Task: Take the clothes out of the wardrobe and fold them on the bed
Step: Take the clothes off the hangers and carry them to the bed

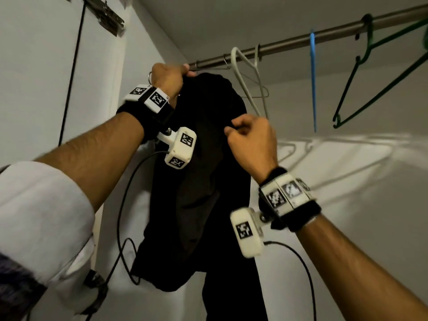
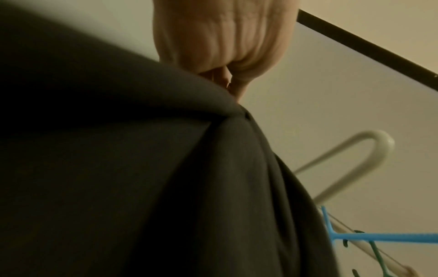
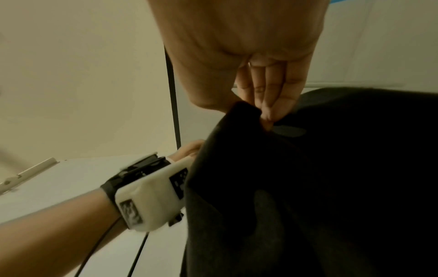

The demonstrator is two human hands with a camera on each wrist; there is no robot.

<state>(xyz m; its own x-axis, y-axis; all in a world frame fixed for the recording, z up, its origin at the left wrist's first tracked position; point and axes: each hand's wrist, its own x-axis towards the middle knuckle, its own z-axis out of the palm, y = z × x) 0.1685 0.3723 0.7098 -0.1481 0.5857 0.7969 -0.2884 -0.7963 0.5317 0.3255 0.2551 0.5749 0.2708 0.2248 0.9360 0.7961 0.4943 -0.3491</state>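
gripping black garment (both hands)

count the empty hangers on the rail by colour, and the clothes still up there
white hanger: 1
thin metal wire hanger: 1
blue hanger: 1
green hanger: 1
black garment, held by the left hand and right hand: 1
total: 4 empty hangers and 1 garment, 5 things

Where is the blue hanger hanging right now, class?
In the head view the blue hanger hangs from the rail, right of centre, between the white hanger and the green hanger.
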